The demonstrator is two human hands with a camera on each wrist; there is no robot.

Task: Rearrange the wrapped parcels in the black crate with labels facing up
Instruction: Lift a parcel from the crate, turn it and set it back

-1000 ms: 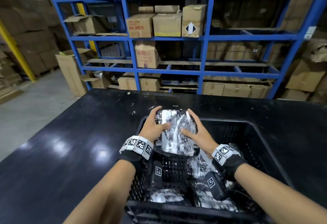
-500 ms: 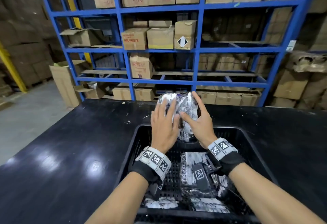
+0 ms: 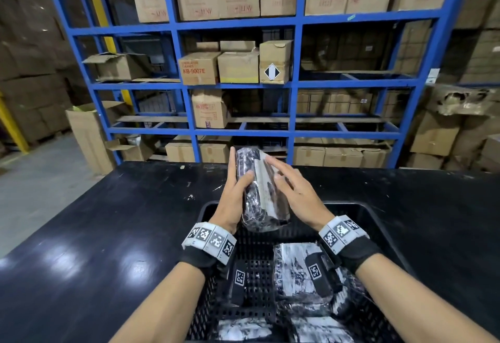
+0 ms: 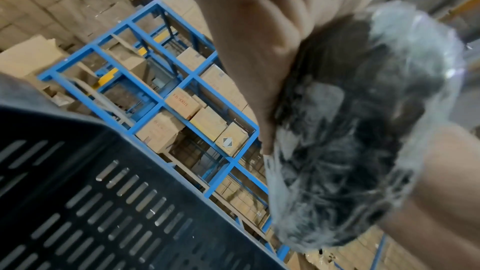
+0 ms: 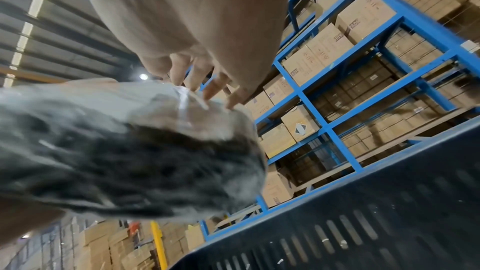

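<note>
A plastic-wrapped parcel [image 3: 259, 193], dark with a white label strip on its right part, stands on end above the far end of the black crate [image 3: 378, 223]. My left hand [image 3: 236, 180] grips its left side, thumb across the front and fingers behind. The straight fingers of my right hand [image 3: 281, 177] lie on the label side. The left wrist view shows the parcel [image 4: 350, 130] against my palm; the right wrist view shows fingertips [image 5: 207, 93] touching the parcel [image 5: 116, 151]. Several other wrapped parcels [image 3: 297, 272] lie in the crate, white sides showing.
The crate sits on a black table [image 3: 108, 234] whose far edge meets blue shelving [image 3: 293, 126] loaded with cardboard boxes. The slotted crate wall [image 4: 78, 192] is close below my left wrist. Grey floor [image 3: 32, 180] lies to the left.
The parcel rose from the crate's far end and turned on end. My left hand moved from its front to its left side; the right fingers straightened onto the label side.
</note>
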